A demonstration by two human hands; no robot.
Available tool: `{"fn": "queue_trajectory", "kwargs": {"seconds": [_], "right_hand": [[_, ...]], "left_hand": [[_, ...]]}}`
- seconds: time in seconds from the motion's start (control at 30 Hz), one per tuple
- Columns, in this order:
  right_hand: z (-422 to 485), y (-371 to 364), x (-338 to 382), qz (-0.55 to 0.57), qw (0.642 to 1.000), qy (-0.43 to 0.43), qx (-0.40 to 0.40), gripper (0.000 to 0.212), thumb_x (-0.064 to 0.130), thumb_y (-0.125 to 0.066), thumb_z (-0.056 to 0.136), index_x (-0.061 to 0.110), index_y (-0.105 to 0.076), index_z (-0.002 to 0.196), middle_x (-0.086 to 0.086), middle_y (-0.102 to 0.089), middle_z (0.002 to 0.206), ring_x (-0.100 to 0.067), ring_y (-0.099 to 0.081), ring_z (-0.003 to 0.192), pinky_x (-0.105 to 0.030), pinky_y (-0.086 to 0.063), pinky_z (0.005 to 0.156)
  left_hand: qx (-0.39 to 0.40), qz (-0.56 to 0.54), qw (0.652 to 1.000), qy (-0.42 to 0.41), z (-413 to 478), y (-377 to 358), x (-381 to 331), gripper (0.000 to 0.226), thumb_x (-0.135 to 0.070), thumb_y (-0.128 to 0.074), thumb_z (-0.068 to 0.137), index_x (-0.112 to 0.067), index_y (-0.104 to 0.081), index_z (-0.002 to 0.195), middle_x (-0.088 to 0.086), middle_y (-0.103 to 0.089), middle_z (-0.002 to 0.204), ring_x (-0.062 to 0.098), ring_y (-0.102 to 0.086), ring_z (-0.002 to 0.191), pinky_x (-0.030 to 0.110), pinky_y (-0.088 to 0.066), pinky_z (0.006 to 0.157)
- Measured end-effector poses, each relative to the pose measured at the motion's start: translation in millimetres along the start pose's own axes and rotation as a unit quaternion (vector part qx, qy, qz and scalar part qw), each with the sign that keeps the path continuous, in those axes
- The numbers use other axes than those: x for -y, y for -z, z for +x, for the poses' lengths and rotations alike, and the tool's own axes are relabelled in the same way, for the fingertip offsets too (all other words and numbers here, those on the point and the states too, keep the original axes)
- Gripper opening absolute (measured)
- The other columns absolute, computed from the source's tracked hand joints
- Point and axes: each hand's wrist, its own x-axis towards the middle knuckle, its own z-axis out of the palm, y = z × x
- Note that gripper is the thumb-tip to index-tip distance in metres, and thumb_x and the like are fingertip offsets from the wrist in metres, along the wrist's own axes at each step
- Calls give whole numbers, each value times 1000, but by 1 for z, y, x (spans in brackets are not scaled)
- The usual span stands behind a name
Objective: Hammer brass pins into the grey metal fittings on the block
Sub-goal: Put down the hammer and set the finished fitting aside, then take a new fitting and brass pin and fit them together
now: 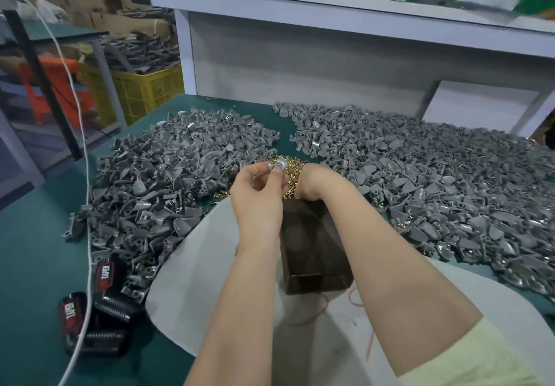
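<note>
**One fitting held up, the pins right next to it**

On the far left of the green table (36,235) lie some black and red packs (70,313) and a white cord (88,205). Next comes the left heap of fittings (168,181), a big grey pile.

In the middle, the left hand (259,193) is lifted off the table. Its thumb and fingertips pinch one grey fitting (281,164) at the very top of the hand. Just to the right of that fitting is a small heap of brass pins (292,169), sitting between the two big piles.

The right hand (312,183) is bent down into those pins. Its fingers are hidden behind the back of the hand, so I cannot tell if they hold a pin or not.

The dark block (315,244) stands on a white sheet (195,265). It is closer to the person than both hands, partly under the right wrist. Its long side runs away from the person, toward the pins. On the far right spreads the right heap of fittings (435,181).

I think the fitting must come down and back toward the person to reach the block. The left hand already has it, so it is the nearer one. No hammer shows anywhere.
</note>
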Motion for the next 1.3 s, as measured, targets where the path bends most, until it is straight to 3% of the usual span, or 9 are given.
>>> {"fn": "queue_trajectory", "kwargs": {"seconds": [0.13, 0.23, 0.37, 0.47, 0.6, 0.73, 0.87, 1.07, 1.3], "right_hand": [[-11, 4, 3, -7, 1000, 9, 9, 23, 16, -50, 92, 4, -58, 110, -10, -45, 79, -24, -48, 84, -29, -41, 73], [-20, 4, -2, 88, 994, 3, -65, 11, 9, -47, 92, 3, -52, 84, -10, -46, 70, -25, -49, 77, -29, -43, 65], [-40, 7, -28, 461, 869, 30, -178, 16, 4, -54, 91, 10, -61, 77, -7, -66, 77, -18, -63, 74, -37, -55, 80], [-71, 6, -48, 539, 814, 75, -201, 18, 3, -60, 88, 18, -60, 79, -1, -66, 77, -9, -63, 68, -24, -56, 72], [-103, -3, -64, 508, 833, 95, -195, 17, 3, -64, 85, 19, -64, 83, -1, -69, 81, -12, -68, 75, -22, -56, 70], [-117, -17, -57, 461, 855, 107, -211, 15, 3, -62, 86, 17, -64, 80, -3, -68, 78, -17, -68, 76, -31, -56, 78], [-114, -26, -58, 477, 840, 71, -249, 14, 2, -57, 90, 14, -64, 86, -2, -64, 81, -12, -61, 72, -22, -49, 73], [-103, -29, -56, 402, 876, 87, -254, 15, 11, -60, 89, 17, -72, 96, 9, -63, 85, -3, -57, 82, -14, -41, 73], [-74, -15, -43, 363, 905, 62, -212, 14, 18, -60, 90, 17, -72, 97, -1, -69, 102, -14, -61, 87, -31, -48, 86]], "left_hand": [[12, 16, 1000, 1, 0, 0, 1, 14, -2, -60, 90, -15, -57, 86, 0, -66, 75, -1, -65, 61, 13, -52, 63], [14, 34, 999, -2, 0, 0, 2, 15, -3, -60, 90, -16, -56, 85, 4, -67, 79, 6, -68, 69, 18, -54, 68], [67, 161, 982, -76, -2, 1, 4, 16, -10, -65, 88, -22, -57, 80, 0, -68, 88, 10, -63, 83, 17, -48, 79], [139, 360, 915, -114, -6, 0, 5, 21, -20, -68, 86, -31, -56, 73, -14, -61, 81, 9, -59, 84, 20, -46, 78], [148, 558, 811, -101, -12, -2, 9, 18, -30, -65, 87, -32, -55, 73, -10, -65, 96, 21, -56, 106, 35, -40, 91], [145, 583, 792, -107, -12, -2, 8, 9, -30, -62, 89, -34, -60, 82, -8, -65, 105, 23, -52, 112, 34, -32, 85], [143, 585, 790, -109, -11, -1, 9, 11, -32, -63, 89, -34, -57, 80, -9, -66, 101, 21, -54, 109, 34, -30, 83], [147, 579, 793, -118, -8, 0, 10, 10, -31, -64, 88, -33, -58, 79, -11, -64, 95, 21, -55, 107, 33, -32, 84], [-31, 221, 969, -103, 2, 9, -6, 9, -26, -65, 89, -17, -61, 88, -5, -61, 85, 6, -54, 77, 24, -44, 76]]}}
